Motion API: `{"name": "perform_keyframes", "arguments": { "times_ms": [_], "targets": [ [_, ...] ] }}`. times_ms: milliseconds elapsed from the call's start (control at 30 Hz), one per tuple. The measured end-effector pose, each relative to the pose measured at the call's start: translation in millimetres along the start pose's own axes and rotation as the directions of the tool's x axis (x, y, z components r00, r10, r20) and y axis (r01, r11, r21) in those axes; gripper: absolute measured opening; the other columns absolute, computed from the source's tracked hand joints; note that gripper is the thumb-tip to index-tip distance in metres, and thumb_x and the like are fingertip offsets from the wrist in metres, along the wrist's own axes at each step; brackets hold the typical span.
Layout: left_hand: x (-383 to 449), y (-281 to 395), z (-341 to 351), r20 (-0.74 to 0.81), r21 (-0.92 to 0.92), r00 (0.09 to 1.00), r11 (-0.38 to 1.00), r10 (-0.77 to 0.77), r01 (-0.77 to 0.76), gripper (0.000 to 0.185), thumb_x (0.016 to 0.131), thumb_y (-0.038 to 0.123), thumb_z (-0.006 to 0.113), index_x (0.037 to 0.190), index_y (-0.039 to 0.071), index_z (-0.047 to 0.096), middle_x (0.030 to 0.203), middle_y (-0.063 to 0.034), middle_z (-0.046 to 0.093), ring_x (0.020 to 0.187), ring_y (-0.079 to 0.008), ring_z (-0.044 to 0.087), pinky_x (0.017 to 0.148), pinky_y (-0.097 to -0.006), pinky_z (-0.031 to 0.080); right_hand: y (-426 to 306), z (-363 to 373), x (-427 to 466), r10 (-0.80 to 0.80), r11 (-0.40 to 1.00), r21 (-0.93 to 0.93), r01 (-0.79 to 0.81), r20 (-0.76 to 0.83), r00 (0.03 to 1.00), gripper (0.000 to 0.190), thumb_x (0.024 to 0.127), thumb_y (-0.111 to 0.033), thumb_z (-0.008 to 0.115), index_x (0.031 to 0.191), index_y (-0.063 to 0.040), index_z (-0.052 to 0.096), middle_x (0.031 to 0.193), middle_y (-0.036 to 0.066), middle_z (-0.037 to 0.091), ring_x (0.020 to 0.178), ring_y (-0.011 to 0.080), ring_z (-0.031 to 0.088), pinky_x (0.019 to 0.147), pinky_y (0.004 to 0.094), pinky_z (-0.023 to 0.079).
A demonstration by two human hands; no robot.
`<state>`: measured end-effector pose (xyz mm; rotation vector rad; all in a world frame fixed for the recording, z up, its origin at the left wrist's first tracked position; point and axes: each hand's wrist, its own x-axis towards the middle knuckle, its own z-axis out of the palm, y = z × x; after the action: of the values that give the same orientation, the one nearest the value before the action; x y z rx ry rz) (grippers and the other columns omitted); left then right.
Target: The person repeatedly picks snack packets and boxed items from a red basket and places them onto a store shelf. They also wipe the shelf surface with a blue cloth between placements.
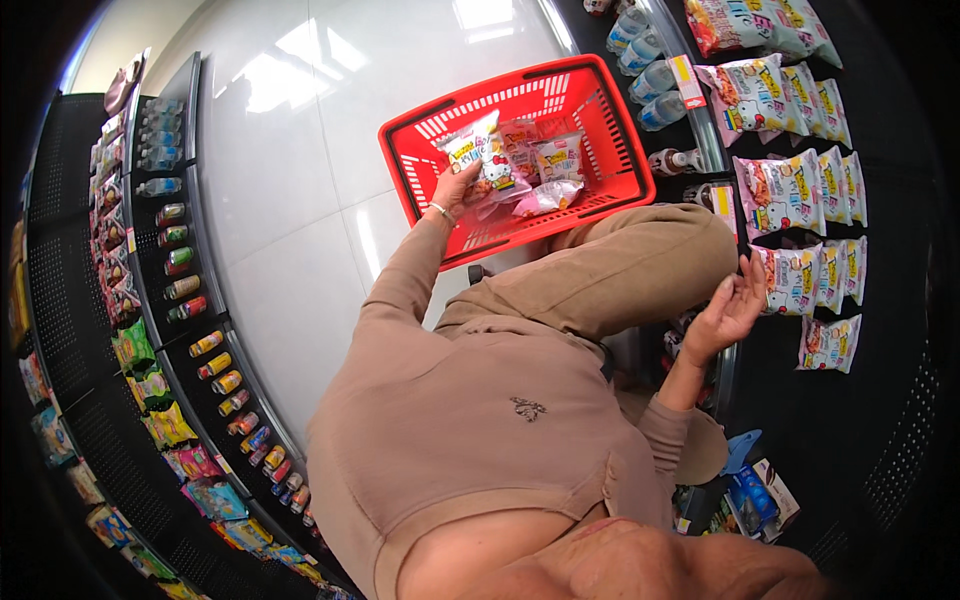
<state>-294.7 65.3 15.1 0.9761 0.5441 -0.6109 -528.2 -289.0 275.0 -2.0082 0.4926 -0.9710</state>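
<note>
My left hand (pixel 459 189) holds a snack bag (pixel 484 157) with a cartoon cat print, inside a red plastic shopping basket (pixel 517 79). More snack bags lie in the basket, one (pixel 559 159) of similar print beside the held one. At the right, my right hand (pixel 724 311) is raised with its palm turned up and fingers apart, holding nothing. Its fingertips are at the left edge of a snack bag (pixel 791 279) standing on the black shelf; whether they touch it cannot be told.
Rows of similar bags (pixel 780 191) stand on the right shelf, with water bottles (pixel 663 104) and dark-drink bottles (pixel 675 161) on the tier beside it. My bent knee (pixel 697 247) is close to that shelf. Across the tiled floor (pixel 300 180), shelving at left holds cans (pixel 180 259) and snack bags (pixel 166 424).
</note>
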Motion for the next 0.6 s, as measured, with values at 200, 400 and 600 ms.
{"name": "perform_keyframes", "arguments": {
  "times_ms": [200, 400, 600],
  "targets": [
    [-83.9, 44.2, 131.5, 0.410, 0.037, 0.898, 0.981, 0.159, -0.190, 0.044, 0.095, 0.014, 0.075, 0.131, 0.004, 0.052, 0.121, -0.0112, 0.070, 0.105, -0.0224, 0.073, 0.082, -0.0376, 0.065, -32.9, 41.3, 5.7, -0.074, 0.995, -0.036, 0.092, 0.345, 0.935, 0.052, 0.097, -0.001, 0.061, 0.147, 0.002, 0.049, 0.146, 0.021, 0.057, 0.131, 0.0289, 0.059, 0.106, 0.0378, 0.048],
    [-176.8, 49.0, 238.8, 0.711, 0.194, 0.669, 0.855, 0.216, -0.482, 0.059, 0.092, 0.011, 0.078, 0.141, 0.002, 0.047, 0.125, -0.0094, 0.068, 0.109, -0.0186, 0.070, 0.085, -0.0362, 0.063, -38.7, 57.6, -3.4, 0.051, 0.973, 0.188, -0.136, 0.398, 0.916, 0.062, 0.103, -0.017, 0.066, 0.154, 0.005, 0.038, 0.143, 0.020, 0.058, 0.132, 0.0249, 0.057, 0.109, 0.0369, 0.046],
    [-203.1, 38.7, 300.7, 0.838, 0.114, 0.534, 0.923, 0.109, -0.367, 0.043, 0.104, 0.019, 0.066, 0.139, -0.001, 0.051, 0.130, -0.0109, 0.067, 0.118, -0.0169, 0.063, 0.099, -0.0336, 0.053, -30.5, 5.2, -7.1, 0.119, 0.905, 0.361, -0.226, 0.295, 0.948, 0.058, 0.103, -0.005, 0.063, 0.153, 0.005, 0.036, 0.148, 0.015, 0.052, 0.133, 0.0204, 0.054, 0.113, 0.0343, 0.042]
  ]
}}
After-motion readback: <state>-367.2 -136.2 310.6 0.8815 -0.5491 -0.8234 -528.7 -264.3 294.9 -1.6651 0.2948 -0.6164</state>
